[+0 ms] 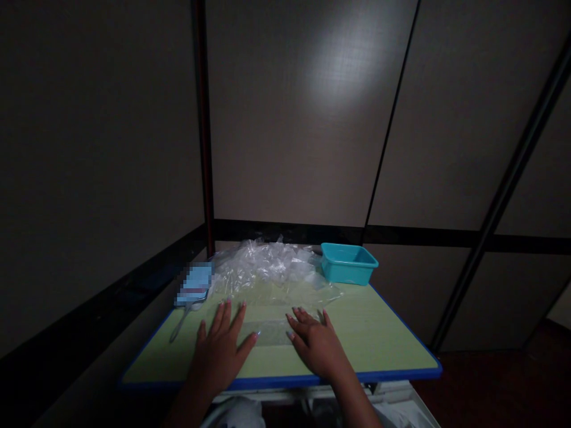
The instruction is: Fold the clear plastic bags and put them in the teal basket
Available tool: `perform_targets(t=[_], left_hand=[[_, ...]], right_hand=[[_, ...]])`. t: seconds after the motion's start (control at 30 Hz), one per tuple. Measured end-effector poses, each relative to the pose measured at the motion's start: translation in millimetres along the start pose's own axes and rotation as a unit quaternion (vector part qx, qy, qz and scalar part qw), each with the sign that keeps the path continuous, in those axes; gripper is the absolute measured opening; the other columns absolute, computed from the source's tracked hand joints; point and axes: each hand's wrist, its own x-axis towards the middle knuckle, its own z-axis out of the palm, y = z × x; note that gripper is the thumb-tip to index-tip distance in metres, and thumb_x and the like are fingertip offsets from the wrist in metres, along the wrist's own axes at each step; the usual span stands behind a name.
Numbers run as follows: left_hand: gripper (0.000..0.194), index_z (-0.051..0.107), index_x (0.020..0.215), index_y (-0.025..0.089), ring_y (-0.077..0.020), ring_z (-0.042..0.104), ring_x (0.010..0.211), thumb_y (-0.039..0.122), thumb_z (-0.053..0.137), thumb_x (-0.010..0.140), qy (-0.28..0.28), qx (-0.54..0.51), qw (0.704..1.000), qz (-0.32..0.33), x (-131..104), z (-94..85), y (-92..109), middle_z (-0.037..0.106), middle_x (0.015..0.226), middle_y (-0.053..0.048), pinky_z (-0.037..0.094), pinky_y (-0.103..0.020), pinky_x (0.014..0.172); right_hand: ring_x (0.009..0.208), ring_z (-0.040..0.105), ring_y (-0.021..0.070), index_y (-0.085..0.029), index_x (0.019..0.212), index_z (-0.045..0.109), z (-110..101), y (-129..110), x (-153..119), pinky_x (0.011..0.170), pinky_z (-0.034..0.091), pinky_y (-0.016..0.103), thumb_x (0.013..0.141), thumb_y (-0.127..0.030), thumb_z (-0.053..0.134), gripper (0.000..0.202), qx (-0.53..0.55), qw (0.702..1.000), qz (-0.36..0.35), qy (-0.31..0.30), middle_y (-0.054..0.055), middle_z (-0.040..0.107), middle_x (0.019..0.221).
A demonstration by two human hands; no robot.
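Note:
A flat, clear plastic piece (273, 333) lies on the green table between my hands. My left hand (219, 351) rests with spread fingers at its left end. At its right end my right hand (317, 346) lies palm down, fingers extended and somewhat apart. Neither hand grips anything. Beyond them a heap of crumpled clear plastic bags (272, 264) covers the back of the table, its thin front edge reaching towards my fingertips.
A turquoise basket (348, 273) stands at the back right corner of the green table (383, 339), which has a blue edge. A phone with a strap (195, 285), its screen blurred, lies at the left edge. Panelled walls rise behind and left.

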Motion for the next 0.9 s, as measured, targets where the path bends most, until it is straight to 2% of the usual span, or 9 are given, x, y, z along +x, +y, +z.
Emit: perform_targets(t=[0.13,0.27,0.7,0.9], left_hand=[[0.052,0.03,0.134,0.04,-0.0301,0.002,0.135,0.055,0.037,0.084,-0.007,-0.013,0.998,0.065,-2,-9.9,1,0.013,0.148,-0.004,0.007,-0.059,0.101],[0.045,0.039,0.128,0.042,-0.0309,0.003,0.135,0.054,0.038,0.085,-0.03,-0.023,0.997,0.069,-2,-13.4,1,0.018,0.147,-0.003,0.006,-0.059,0.101],[0.052,0.043,0.129,0.032,-0.0311,0.005,0.135,0.056,0.037,0.084,-0.02,0.005,0.999,0.026,-2,-5.8,1,0.024,0.145,-0.008,0.008,-0.057,0.102],[0.065,0.041,0.132,0.021,-0.0311,0.006,0.135,0.061,0.032,0.082,-0.015,0.034,0.999,-0.004,-1,-0.4,-1,0.026,0.144,-0.012,0.008,-0.056,0.103]], right_hand=[[0.131,0.026,0.0187,-0.035,0.131,0.038,-1,-1,0,0.104,0.0,0.051,0.089,-0.036,0.033,0.042,-0.006,1.0,0.004,-0.007,0.002,0.033,0.141],[0.13,0.027,0.0196,-0.035,0.131,0.038,-2,-2,0,0.104,0.0,0.052,0.09,-0.038,0.032,0.042,-0.006,1.0,0.002,-0.008,0.002,0.033,0.141],[0.13,0.027,0.0194,-0.035,0.131,0.038,-2,-2,0,0.103,-0.001,0.052,0.089,-0.038,0.033,0.042,-0.003,1.0,0.007,-0.011,0.003,0.033,0.141],[0.13,0.027,0.0184,-0.037,0.131,0.038,0,0,-1,0.104,-0.002,0.051,0.09,-0.038,0.032,0.041,0.007,1.0,0.004,0.0,0.001,0.033,0.141]])
